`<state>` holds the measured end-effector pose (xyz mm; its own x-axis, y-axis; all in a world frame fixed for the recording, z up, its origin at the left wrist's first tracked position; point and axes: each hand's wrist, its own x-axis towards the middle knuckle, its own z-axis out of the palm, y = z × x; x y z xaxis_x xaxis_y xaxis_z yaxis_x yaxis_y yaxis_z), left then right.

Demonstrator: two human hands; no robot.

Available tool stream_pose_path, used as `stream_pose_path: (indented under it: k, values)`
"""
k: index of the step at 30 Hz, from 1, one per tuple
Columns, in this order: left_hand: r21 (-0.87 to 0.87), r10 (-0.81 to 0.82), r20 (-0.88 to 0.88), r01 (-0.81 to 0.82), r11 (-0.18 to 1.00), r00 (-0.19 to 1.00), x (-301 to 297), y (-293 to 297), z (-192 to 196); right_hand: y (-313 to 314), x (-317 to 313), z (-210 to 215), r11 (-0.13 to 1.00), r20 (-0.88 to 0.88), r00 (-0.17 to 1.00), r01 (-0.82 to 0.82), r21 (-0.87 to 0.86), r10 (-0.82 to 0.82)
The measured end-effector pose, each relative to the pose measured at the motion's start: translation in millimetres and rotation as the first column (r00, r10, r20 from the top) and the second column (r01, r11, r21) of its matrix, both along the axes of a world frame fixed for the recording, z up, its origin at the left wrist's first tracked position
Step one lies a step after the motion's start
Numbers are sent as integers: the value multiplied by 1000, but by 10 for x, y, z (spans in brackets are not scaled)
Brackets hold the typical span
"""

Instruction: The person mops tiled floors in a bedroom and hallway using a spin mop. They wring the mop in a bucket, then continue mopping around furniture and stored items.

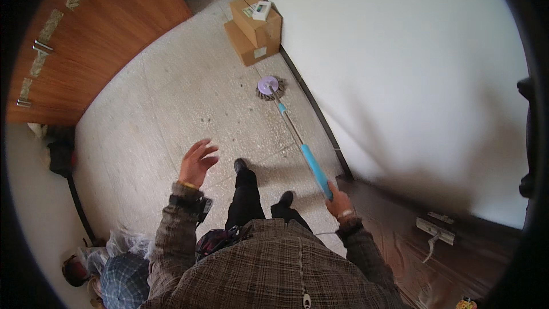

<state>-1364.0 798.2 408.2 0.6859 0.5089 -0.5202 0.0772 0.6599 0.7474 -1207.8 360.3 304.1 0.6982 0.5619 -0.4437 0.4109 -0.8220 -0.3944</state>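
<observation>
A mop (313,166) with a blue grip, a metal pole and a round lilac head with grey strands slants away from me. Its head rests on the speckled floor (171,103) close to the right wall. My right hand (339,201) is closed around the lower end of the blue grip. Out over the floor to the left, my left hand (197,163) holds nothing, its fingers apart and slightly curled. It touches neither the mop nor anything else.
Stacked cardboard boxes (251,31) stand against the white wall (394,40), beyond the mop head. A wooden cabinet (114,34) fills the far left. Bags and a plaid cloth item (124,280) lie at lower left. A brown covered surface (394,234) is at my right.
</observation>
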Motion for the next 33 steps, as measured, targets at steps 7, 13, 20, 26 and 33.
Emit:
stream_pose_path:
  k: [7,13,20,26,33]
  values:
    - [38,256,-123,-253,967,959,-1059,1197,92,1508,429,-273,999,-32,999,1,-40,-2]
    - [45,421,-95,-419,907,902,-1480,1725,-47,1359,-73,19,989,-36,994,-99,113,103]
    - [-74,577,-134,-589,805,806,-1784,2032,-382,1014,-197,435,971,-226,951,-231,-69,210]
    - [-28,629,-164,-641,767,759,-1733,2221,-354,1647,410,-187,971,-193,956,-235,-48,221]
    - [-14,684,-153,-694,720,713,-1270,2710,-84,2967,1367,-483,976,-110,970,-209,59,215]
